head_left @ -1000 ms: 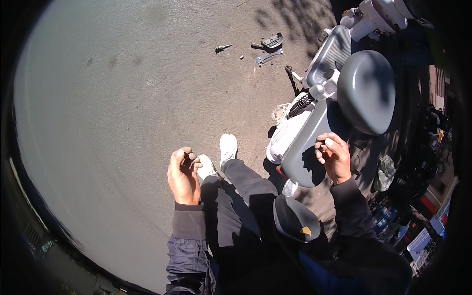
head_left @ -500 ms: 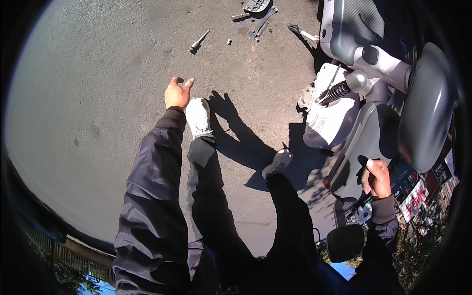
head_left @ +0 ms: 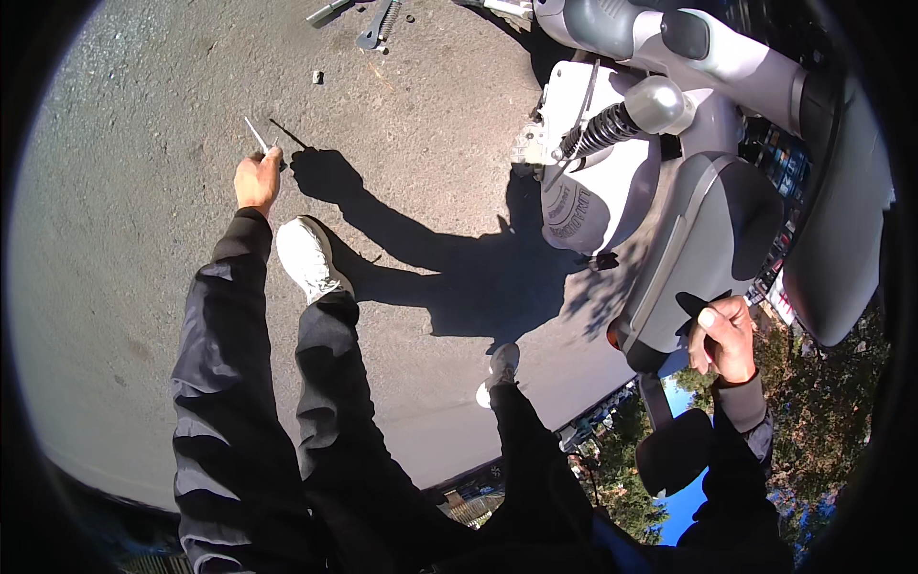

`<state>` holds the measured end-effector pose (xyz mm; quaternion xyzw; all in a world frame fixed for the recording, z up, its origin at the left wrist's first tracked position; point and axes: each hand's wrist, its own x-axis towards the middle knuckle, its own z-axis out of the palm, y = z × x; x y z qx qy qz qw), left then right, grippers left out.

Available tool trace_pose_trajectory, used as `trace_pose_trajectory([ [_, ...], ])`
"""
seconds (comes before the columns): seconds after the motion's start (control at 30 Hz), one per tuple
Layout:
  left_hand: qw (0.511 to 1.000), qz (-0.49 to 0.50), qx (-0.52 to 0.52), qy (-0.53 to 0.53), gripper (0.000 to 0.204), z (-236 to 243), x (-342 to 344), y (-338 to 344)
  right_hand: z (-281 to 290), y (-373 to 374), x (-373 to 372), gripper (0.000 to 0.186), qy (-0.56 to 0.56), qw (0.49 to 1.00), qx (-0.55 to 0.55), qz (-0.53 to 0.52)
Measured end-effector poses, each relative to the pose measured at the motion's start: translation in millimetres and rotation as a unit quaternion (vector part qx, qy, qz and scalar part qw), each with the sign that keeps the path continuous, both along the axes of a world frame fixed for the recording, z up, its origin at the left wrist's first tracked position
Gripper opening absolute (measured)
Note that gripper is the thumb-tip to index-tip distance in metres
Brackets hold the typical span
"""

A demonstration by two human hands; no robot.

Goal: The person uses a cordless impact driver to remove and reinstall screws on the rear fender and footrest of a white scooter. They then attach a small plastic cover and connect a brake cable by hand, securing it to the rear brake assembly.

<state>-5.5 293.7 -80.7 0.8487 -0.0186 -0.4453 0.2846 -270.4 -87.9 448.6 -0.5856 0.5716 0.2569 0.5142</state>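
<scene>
My left hand is closed around a slim silver metal tool, just above the pavement beside my white shoe. The tool's thin shaft points away from me; my fingers hide its other end, and its exact kind cannot be made out. At the right, my right hand hangs with loosely curled fingers and nothing visible in it. It is nearest to the grey body panel of a white and grey scooter, over which its shadow falls. Whether it touches the panel I cannot tell.
A black coil-spring shock absorber and a white rounded cover belong to the scooter. A small metal part lies on the asphalt; farther off are a flat grey wrench-like tool and a metal piece. A black mirror stands near my right arm.
My left hand has reached forward and picked the slim metal tool off the ground. The view has shifted, so the scooter and loose parts appear farther left and higher. My right hand stays beside the scooter.
</scene>
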Motion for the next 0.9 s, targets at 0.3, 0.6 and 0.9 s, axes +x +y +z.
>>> trace_pose_trajectory([
  [0.3,0.858,0.358,-0.268,0.251,0.010,328,-148,-75,4,-10,-26,0.048,-0.098,0.993,0.053,0.049],
  [0.6,0.900,0.214,-0.375,0.058,0.016,544,-281,-261,70,-49,-125,0.031,-0.403,0.902,0.060,0.143],
  [0.9,0.978,-0.025,-0.203,0.051,0.018,517,-296,-343,67,-200,-485,0.019,-0.166,0.954,-0.042,-0.246],
])
